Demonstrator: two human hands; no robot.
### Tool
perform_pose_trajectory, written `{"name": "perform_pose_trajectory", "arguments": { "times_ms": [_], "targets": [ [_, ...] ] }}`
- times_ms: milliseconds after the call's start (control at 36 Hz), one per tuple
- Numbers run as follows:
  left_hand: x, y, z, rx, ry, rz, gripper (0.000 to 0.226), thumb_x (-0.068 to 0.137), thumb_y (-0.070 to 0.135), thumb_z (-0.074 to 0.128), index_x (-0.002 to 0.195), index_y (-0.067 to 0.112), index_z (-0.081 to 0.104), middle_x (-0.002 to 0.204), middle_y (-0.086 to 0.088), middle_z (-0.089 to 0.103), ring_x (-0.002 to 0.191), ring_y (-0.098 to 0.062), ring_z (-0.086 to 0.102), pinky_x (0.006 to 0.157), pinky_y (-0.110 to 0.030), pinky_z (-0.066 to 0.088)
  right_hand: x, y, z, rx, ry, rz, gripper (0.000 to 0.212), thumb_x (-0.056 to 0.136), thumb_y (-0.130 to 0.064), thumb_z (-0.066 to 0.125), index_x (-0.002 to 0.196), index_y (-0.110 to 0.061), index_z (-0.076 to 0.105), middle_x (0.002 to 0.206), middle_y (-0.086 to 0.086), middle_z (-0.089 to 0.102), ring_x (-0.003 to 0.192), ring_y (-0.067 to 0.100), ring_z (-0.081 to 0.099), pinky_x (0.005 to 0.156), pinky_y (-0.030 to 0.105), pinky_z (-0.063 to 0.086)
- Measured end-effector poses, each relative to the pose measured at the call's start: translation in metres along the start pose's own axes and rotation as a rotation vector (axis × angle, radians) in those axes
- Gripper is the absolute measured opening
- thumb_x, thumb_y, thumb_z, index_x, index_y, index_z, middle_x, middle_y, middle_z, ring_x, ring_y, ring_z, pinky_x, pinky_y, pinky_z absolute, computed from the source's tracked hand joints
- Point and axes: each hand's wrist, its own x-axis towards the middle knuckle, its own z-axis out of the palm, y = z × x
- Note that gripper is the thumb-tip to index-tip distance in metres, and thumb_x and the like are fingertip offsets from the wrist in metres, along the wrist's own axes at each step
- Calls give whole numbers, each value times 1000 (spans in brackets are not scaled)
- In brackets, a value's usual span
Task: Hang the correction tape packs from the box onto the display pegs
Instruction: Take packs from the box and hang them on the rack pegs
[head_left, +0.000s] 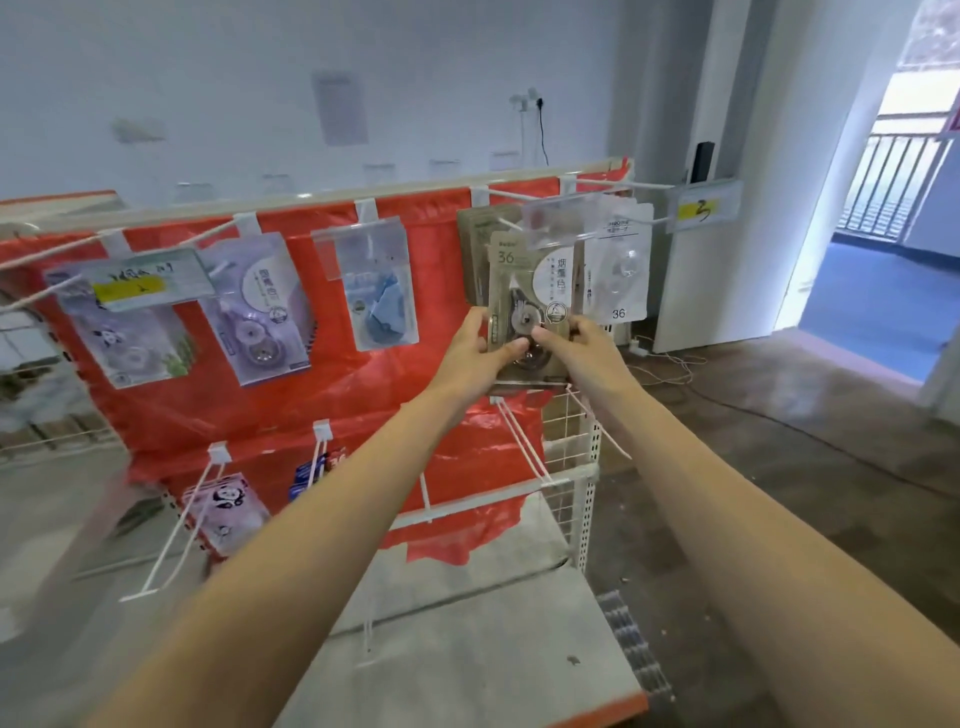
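Pegs at ten and twelve o'clock already carry packs, while both hands, left hand and right hand, grip a beige correction tape pack at its peg at one o'clock; box unseen.

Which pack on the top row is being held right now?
The tan pack marked 36, second from the right end. Left hand and right hand pinch its lower edge; the purple, blue and white packs hang untouched.

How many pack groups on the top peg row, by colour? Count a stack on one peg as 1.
Purple packs: 2
Blue pack: 1
Khaki packs: 1, gripped by left hand and right hand
White pack: 1
Total: 5
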Motion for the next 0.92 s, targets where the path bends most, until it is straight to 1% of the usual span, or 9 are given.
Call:
{"name": "perform_pose_trajectory", "arguments": {
  "times_ms": [167, 278, 389, 472, 556, 639, 750, 833, 917],
  "targets": [
    [1, -3, 14, -50, 15, 2, 31, 91, 3, 61, 114, 16, 46, 87, -6, 66, 65, -6, 66, 56, -18, 52, 4, 10, -14, 19, -22, 1, 29, 87, -32, 68, 104, -12, 56, 102, 8, 68, 98, 27, 66, 93, 50, 51],
    [2, -3, 17, -64, 25, 42, 30, 90, -2, 59, 111, 15, 46, 90, -6, 67, 74, -9, 67, 65, -19, 55, 4, 9, -17, 38, -36, -32, 28, 89, -28, 67, 108, -11, 56, 104, 6, 67, 101, 24, 64, 96, 44, 50],
    [12, 0, 18, -55, 74, 17, 26, 90, 5, 62, 107, 17, 46, 90, -5, 67, 79, -15, 67, 65, -25, 55, 12, 1, -19, -9, -26, -54, 35, 90, -31, 65, 113, -6, 56, 112, 11, 65, 105, 27, 62, 97, 45, 48],
    [20, -2, 18, -42, 128, -6, 21, 91, 8, 63, 101, 18, 47, 89, -1, 65, 80, -15, 64, 63, -23, 50, 19, 2, -18, -21, -33, -34, 34, 91, -31, 63, 115, -9, 56, 113, 7, 65, 106, 22, 61, 98, 43, 47],
    [30, -7, 18, 27, 173, -38, 21, 90, 12, 64, 92, 24, 47, 92, -1, 65, 88, -20, 65, 75, -31, 53, 24, 11, -18, -72, -39, -5, 38, 89, -36, 63, 117, -9, 56, 112, 4, 64, 105, 22, 61, 97, 45, 49],
    [45, -8, 15, 183, 248, -83, 20, 87, 24, 68, 89, 24, 49, 100, -4, 63, 100, -25, 62, 90, -40, 51, 27, 18, -20, -175, -39, 4, 35, 92, -30, 62, 118, -8, 55, 111, 6, 62, 106, 25, 61, 96, 46, 49],
    [69, -9, 10, 365, 316, -112, 23, 88, 28, 67, 98, 11, 56, 102, -7, 62, 95, -24, 58, 82, -33, 46, 29, 27, -24, -367, -51, -68, 35, 95, -24, 57, 123, -3, 52, 101, 3, 59, 106, 24, 56, 97, 34, 44],
    [89, -14, 6, 450, 324, -148, 35, 88, 30, 67, 110, 4, 60, 105, -9, 63, 96, -25, 58, 77, -28, 44, 32, 35, -23, -525, -97, -115, 37, 96, -23, 55, 126, -2, 49, 116, 15, 61, 110, 28, 56, 91, 33, 41],
    [109, -17, 1, 525, 305, -186, 43, 88, 34, 66, 117, 5, 56, 112, -15, 62, 97, -34, 63, 83, -41, 55, 34, 43, -20, -648, -146, -149, 36, 96, -22, 55, 126, -3, 47, 117, 16, 60, 108, 29, 57, 94, 39, 45]
  ]
}}
